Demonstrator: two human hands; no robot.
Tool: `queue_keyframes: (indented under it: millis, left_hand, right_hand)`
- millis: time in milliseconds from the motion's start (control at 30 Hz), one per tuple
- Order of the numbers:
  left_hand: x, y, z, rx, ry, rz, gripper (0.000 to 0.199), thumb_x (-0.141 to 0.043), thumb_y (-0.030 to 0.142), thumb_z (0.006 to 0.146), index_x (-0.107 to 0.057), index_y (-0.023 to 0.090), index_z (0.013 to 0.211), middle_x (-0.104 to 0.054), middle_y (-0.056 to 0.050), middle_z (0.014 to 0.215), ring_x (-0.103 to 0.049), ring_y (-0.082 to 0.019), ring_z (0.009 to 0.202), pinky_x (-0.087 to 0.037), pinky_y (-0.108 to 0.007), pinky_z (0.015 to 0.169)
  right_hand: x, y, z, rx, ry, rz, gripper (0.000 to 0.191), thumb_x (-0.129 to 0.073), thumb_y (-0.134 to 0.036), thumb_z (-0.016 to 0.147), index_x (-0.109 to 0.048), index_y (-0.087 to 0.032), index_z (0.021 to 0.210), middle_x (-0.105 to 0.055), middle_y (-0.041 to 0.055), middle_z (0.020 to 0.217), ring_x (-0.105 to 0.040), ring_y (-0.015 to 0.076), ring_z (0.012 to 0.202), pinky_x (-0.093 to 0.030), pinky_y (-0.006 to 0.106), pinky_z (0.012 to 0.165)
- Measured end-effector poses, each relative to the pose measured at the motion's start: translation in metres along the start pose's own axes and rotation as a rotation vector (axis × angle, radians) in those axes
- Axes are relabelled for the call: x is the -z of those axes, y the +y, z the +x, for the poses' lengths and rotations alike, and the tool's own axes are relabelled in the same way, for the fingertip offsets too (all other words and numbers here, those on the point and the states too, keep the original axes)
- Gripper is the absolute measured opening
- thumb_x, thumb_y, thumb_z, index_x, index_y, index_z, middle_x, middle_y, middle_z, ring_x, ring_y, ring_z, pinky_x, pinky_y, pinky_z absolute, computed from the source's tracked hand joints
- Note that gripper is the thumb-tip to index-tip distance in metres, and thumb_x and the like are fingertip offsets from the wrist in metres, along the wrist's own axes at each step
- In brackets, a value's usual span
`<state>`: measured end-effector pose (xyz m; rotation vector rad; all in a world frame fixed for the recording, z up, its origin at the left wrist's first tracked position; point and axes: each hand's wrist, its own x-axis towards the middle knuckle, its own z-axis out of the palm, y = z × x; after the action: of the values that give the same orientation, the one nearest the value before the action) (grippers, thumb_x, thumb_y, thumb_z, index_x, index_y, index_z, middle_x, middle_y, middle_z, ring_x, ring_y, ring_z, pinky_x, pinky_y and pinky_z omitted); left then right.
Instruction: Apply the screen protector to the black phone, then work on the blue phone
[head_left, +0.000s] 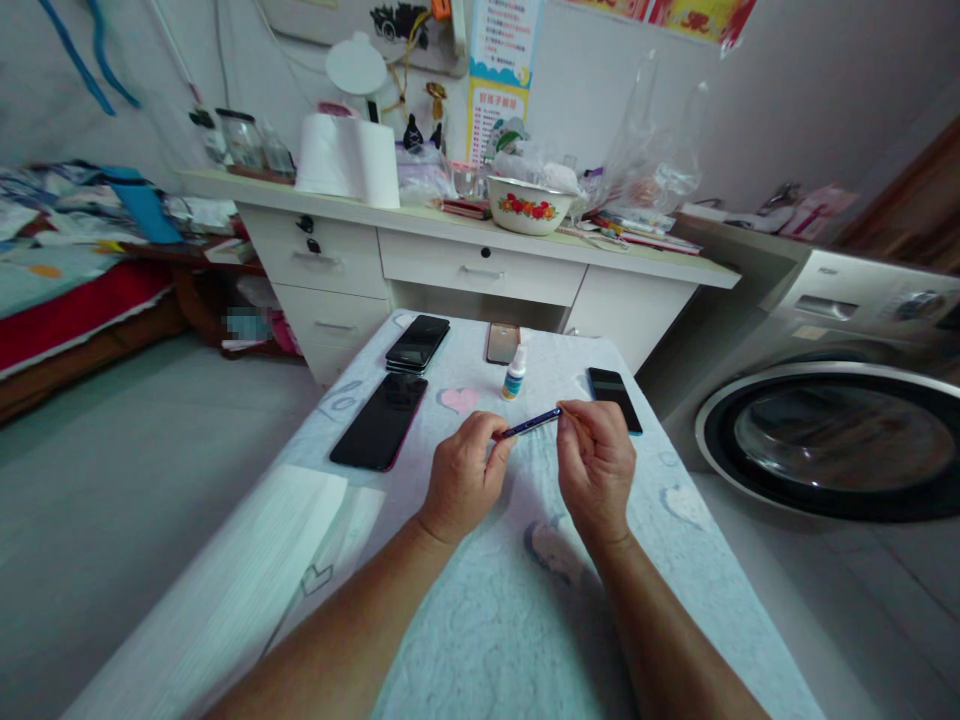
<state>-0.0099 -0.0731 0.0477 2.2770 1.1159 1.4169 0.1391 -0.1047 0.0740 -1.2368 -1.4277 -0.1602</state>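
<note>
Between my two hands a thin dark-blue phone [532, 423] is held edge-on above the cloth-covered table [465, 640]. My left hand [466, 475] pinches its left end between thumb and fingers. At its right end my right hand [598, 465] is closed, thumb and fingers pressed together; whether it also holds something small is hard to make out. Just beyond the phone stands a small white bottle [514, 373] with a blue and yellow label. Behind my right hand lies a dark phone [615, 398] with a blue edge.
A large black phone [380, 420] and a stack of phones [418, 343] lie at the table's left. A brownish phone [503, 343] is at the far edge. Beyond stand a white desk [480, 272] with a floral bowl [529, 207] and, right, a washing machine [840, 420].
</note>
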Motion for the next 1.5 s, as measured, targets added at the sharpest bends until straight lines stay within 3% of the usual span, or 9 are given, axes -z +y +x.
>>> queue_keyframes:
  millis: [200, 333, 533, 800, 1000, 1300, 1500]
  left_hand:
    - [-0.006, -0.007, -0.001, 0.099, -0.106, -0.047, 0.009, -0.055, 0.013, 0.081, -0.054, 0.021, 0.084, -0.063, 0.0, 0.08, -0.061, -0.015, 0.078, -0.047, -0.028, 0.071]
    - [-0.01, -0.014, 0.0, 0.077, -0.211, 0.002, 0.008, -0.061, 0.015, 0.075, -0.058, 0.02, 0.079, -0.063, -0.002, 0.085, -0.059, -0.019, 0.085, -0.047, -0.032, 0.076]
    - [-0.015, -0.024, -0.002, 0.128, -0.224, 0.134, 0.006, -0.065, 0.016, 0.07, -0.063, 0.019, 0.074, -0.063, -0.004, 0.089, -0.056, -0.022, 0.088, -0.044, -0.038, 0.077]
    - [-0.017, -0.028, -0.004, 0.122, -0.257, 0.207, 0.005, -0.067, 0.019, 0.07, -0.065, 0.02, 0.074, -0.063, -0.004, 0.084, -0.055, -0.021, 0.082, -0.041, -0.036, 0.074]
    - [-0.016, -0.027, -0.004, 0.178, -0.359, 0.25, 0.006, -0.066, 0.023, 0.072, -0.064, 0.021, 0.077, -0.063, -0.003, 0.09, -0.054, -0.022, 0.088, -0.04, -0.037, 0.079]
    - [-0.007, -0.015, 0.005, 0.122, -0.203, 0.138, 0.008, -0.061, 0.018, 0.072, -0.057, 0.02, 0.079, -0.061, -0.003, 0.09, -0.054, -0.022, 0.093, -0.041, -0.037, 0.084]
    - [-0.005, -0.014, 0.006, 0.092, -0.176, 0.084, 0.005, -0.06, 0.016, 0.074, -0.057, 0.019, 0.077, -0.061, -0.003, 0.089, -0.053, -0.021, 0.092, -0.042, -0.037, 0.084]
  right_hand:
    - [-0.002, -0.002, -0.001, 0.078, -0.079, -0.074, 0.019, -0.051, -0.013, 0.087, -0.062, -0.023, 0.099, -0.054, 0.0031, 0.086, -0.057, 0.0166, 0.078, -0.049, 0.032, 0.071]
    - [-0.008, 0.002, -0.006, 0.1, -0.204, -0.108, 0.02, -0.048, -0.011, 0.086, -0.061, -0.021, 0.098, -0.054, 0.0035, 0.085, -0.055, 0.016, 0.077, -0.048, 0.03, 0.07]
    - [-0.016, 0.004, -0.013, 0.091, -0.361, -0.139, 0.019, -0.047, -0.009, 0.086, -0.061, -0.02, 0.092, -0.053, 0.0036, 0.086, -0.054, 0.0154, 0.077, -0.046, 0.028, 0.071]
    - [-0.02, 0.003, -0.018, 0.077, -0.428, -0.14, 0.017, -0.047, -0.011, 0.087, -0.062, -0.019, 0.088, -0.053, 0.0041, 0.085, -0.053, 0.0157, 0.077, -0.045, 0.027, 0.07]
    - [-0.022, 0.004, -0.019, 0.06, -0.441, -0.143, 0.018, -0.046, -0.011, 0.088, -0.062, -0.019, 0.088, -0.053, 0.0042, 0.086, -0.053, 0.0158, 0.079, -0.045, 0.027, 0.073]
    - [-0.022, 0.003, -0.02, 0.038, -0.437, -0.134, 0.019, -0.046, -0.011, 0.088, -0.063, -0.018, 0.092, -0.052, 0.0044, 0.086, -0.053, 0.016, 0.078, -0.044, 0.027, 0.073]
    - [-0.022, 0.004, -0.021, 0.048, -0.427, -0.127, 0.02, -0.045, -0.011, 0.088, -0.063, -0.018, 0.094, -0.052, 0.0041, 0.085, -0.053, 0.0157, 0.078, -0.045, 0.027, 0.072]
